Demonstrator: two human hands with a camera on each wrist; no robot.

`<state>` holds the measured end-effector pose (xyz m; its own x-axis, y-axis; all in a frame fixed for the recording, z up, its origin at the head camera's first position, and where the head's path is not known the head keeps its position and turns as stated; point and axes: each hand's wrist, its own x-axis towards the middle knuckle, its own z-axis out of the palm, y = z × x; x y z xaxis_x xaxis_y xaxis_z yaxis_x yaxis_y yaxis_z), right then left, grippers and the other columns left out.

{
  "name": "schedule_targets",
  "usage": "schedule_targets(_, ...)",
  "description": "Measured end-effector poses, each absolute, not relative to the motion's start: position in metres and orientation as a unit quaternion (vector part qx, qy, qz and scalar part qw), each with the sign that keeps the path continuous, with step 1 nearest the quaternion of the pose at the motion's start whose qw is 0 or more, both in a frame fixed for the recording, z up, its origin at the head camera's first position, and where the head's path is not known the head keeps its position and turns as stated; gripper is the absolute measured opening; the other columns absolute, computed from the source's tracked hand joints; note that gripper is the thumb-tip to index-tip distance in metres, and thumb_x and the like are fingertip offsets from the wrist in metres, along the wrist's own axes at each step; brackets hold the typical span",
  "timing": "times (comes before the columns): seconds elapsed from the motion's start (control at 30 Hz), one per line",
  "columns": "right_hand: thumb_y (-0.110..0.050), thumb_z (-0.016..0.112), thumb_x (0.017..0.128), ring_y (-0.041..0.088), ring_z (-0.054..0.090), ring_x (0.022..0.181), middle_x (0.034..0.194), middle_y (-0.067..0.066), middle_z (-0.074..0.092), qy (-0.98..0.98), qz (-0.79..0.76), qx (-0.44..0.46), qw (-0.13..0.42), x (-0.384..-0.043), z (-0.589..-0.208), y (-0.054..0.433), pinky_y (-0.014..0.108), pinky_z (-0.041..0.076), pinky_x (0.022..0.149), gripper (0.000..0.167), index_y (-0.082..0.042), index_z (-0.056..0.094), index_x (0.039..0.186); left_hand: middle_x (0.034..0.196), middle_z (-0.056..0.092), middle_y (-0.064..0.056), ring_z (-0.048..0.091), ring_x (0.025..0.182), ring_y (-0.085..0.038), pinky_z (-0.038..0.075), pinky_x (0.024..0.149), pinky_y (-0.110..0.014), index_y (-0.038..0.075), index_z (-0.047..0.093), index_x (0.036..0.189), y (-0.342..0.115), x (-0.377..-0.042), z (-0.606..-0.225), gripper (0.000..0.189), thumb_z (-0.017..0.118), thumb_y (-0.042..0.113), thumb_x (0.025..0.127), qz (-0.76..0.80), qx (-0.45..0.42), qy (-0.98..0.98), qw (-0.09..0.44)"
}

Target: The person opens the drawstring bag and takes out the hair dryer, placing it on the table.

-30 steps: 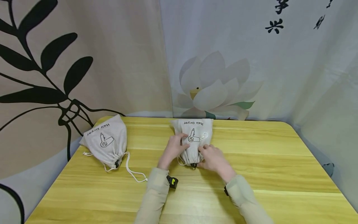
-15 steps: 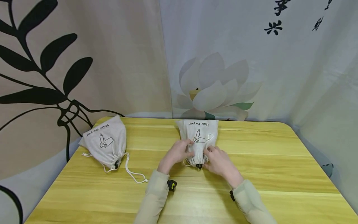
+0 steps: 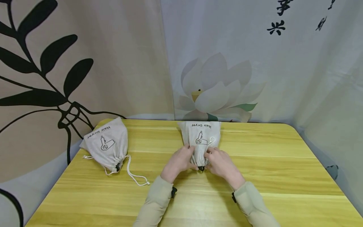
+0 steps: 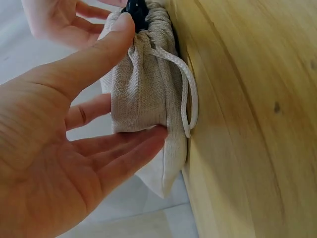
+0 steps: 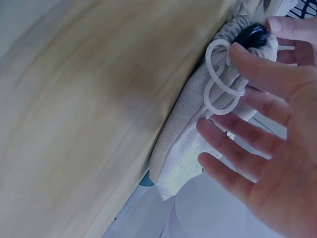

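A pale drawstring bag (image 3: 200, 142), printed "Hair Dryer" with a dryer drawing, lies at the table's far middle, its gathered mouth toward me. Something black (image 4: 136, 14) pokes out of that mouth. My left hand (image 3: 180, 160) is at the bag's left side; its thumb reaches the gathered neck and its fairly straight fingers touch the cloth. On the other side, my right hand (image 3: 220, 162) has its thumb by the black part and its loosely extended fingers along the bag. A white cord loop (image 5: 218, 79) hangs beside these fingers. Some fingertips are hidden behind the cloth.
A second, similar drawstring bag (image 3: 107, 143) lies at the table's left edge. Its white cord (image 3: 133, 175) trails to the right. A printed curtain (image 3: 227, 63) hangs behind the wooden table (image 3: 283, 176).
The bag between my hands has shifted slightly right and toward me, both hands moving with it. My left hand has since slid down to the bag's neck. The other bag stays put.
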<state>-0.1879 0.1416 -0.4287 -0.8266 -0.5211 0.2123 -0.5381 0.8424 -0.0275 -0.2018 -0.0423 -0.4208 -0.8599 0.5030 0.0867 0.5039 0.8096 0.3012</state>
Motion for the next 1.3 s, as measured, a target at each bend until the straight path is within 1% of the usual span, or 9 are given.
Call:
schedule_targets(0.1, -0.020, 0.083, 0.067, 0.021, 0.056, 0.076, 0.090, 0.004, 0.062, -0.952, 0.039, 0.285, 0.101, -0.1889, -0.4292, 0.1401, 0.034, 0.051, 0.064, 0.027, -0.010, 0.069, 0.088, 0.090, 0.055, -0.004, 0.055, 0.076, -0.015, 0.050, 0.066, -0.026, 0.010, 0.056, 0.090, -0.0414, -0.2021, -0.4221, 0.046, 0.087, 0.033, 0.064, -0.156, -0.267, -0.951, 0.011)
schedule_targets(0.2, -0.017, 0.080, 0.068, 0.021, 0.055, 0.073, 0.086, 0.003, 0.061, -0.951, 0.040, 0.288, 0.108, -0.1895, -0.4303, 0.1392, 0.034, 0.050, 0.061, 0.021, -0.011, 0.067, 0.084, 0.086, 0.054, -0.003, 0.053, 0.072, -0.014, 0.046, 0.061, -0.024, 0.012, 0.056, 0.082, -0.0404, -0.2026, -0.4223, 0.038, 0.086, 0.027, 0.064, -0.156, -0.266, -0.951, 0.007)
schedule_targets(0.37, -0.011, 0.072, 0.068, 0.019, 0.052, 0.068, 0.081, 0.002, 0.060, -0.947, 0.046, 0.291, 0.128, -0.1906, -0.4322, 0.1384, 0.031, 0.047, 0.056, 0.016, -0.011, 0.067, 0.083, 0.088, 0.054, -0.004, 0.052, 0.069, -0.014, 0.042, 0.058, -0.023, 0.013, 0.056, 0.075, -0.0400, -0.2036, -0.4230, 0.030, 0.082, 0.025, 0.065, -0.163, -0.263, -0.951, 0.005)
schedule_targets(0.53, -0.012, 0.069, 0.068, 0.018, 0.052, 0.068, 0.083, 0.002, 0.060, -0.948, 0.050, 0.278, 0.145, -0.1927, -0.4315, 0.1380, 0.030, 0.046, 0.055, 0.019, -0.011, 0.066, 0.086, 0.093, 0.058, -0.008, 0.055, 0.068, -0.016, 0.045, 0.058, -0.024, 0.014, 0.058, 0.076, -0.0413, -0.2053, -0.4234, 0.026, 0.080, 0.026, 0.067, -0.174, -0.265, -0.947, 0.039)
schedule_targets(0.7, -0.016, 0.070, 0.069, 0.020, 0.055, 0.070, 0.085, 0.003, 0.060, -0.944, 0.051, 0.270, 0.181, -0.1948, -0.4291, 0.1381, 0.033, 0.048, 0.054, 0.021, -0.012, 0.064, 0.088, 0.098, 0.061, -0.012, 0.058, 0.070, -0.017, 0.049, 0.060, -0.023, 0.013, 0.059, 0.080, -0.0409, -0.2076, -0.4232, 0.025, 0.076, 0.027, 0.070, -0.179, -0.266, -0.944, 0.074)
schedule_targets(0.8, -0.017, 0.069, 0.069, 0.021, 0.055, 0.070, 0.085, 0.002, 0.059, -0.941, 0.054, 0.267, 0.202, -0.1962, -0.4288, 0.1387, 0.033, 0.048, 0.053, 0.022, -0.012, 0.063, 0.089, 0.113, 0.062, -0.021, 0.060, 0.072, -0.019, 0.050, 0.060, -0.024, 0.012, 0.059, 0.082, -0.0403, -0.2085, -0.4225, 0.025, 0.075, 0.029, 0.072, -0.184, -0.260, -0.944, 0.086)
schedule_targets(0.93, -0.017, 0.069, 0.070, 0.020, 0.054, 0.069, 0.084, 0.001, 0.059, -0.938, 0.062, 0.262, 0.216, -0.1971, -0.4282, 0.1395, 0.031, 0.045, 0.050, 0.020, -0.013, 0.062, 0.089, 0.129, 0.053, -0.034, 0.064, 0.074, -0.023, 0.052, 0.059, -0.028, 0.012, 0.060, 0.082, -0.0400, -0.2089, -0.4214, 0.024, 0.074, 0.029, 0.073, -0.194, -0.250, -0.944, 0.095)
schedule_targets(1.1, -0.017, 0.069, 0.071, 0.019, 0.052, 0.067, 0.083, 0.001, 0.058, -0.939, 0.067, 0.258, 0.219, -0.1966, -0.4269, 0.1395, 0.029, 0.042, 0.049, 0.019, -0.013, 0.062, 0.088, 0.131, 0.050, -0.036, 0.067, 0.079, -0.028, 0.055, 0.063, -0.032, 0.012, 0.059, 0.082, -0.0399, -0.2085, -0.4198, 0.022, 0.073, 0.028, 0.074, -0.196, -0.246, -0.944, 0.098)
schedule_targets(1.3, -0.017, 0.069, 0.071, 0.020, 0.052, 0.068, 0.085, 0.002, 0.059, -0.940, 0.074, 0.253, 0.218, -0.1960, -0.4263, 0.1388, 0.029, 0.042, 0.049, 0.020, -0.012, 0.062, 0.089, 0.131, 0.051, -0.034, 0.067, 0.080, -0.029, 0.056, 0.065, -0.034, 0.013, 0.058, 0.081, -0.0399, -0.2073, -0.4191, 0.022, 0.072, 0.028, 0.075, -0.193, -0.241, -0.946, 0.097)
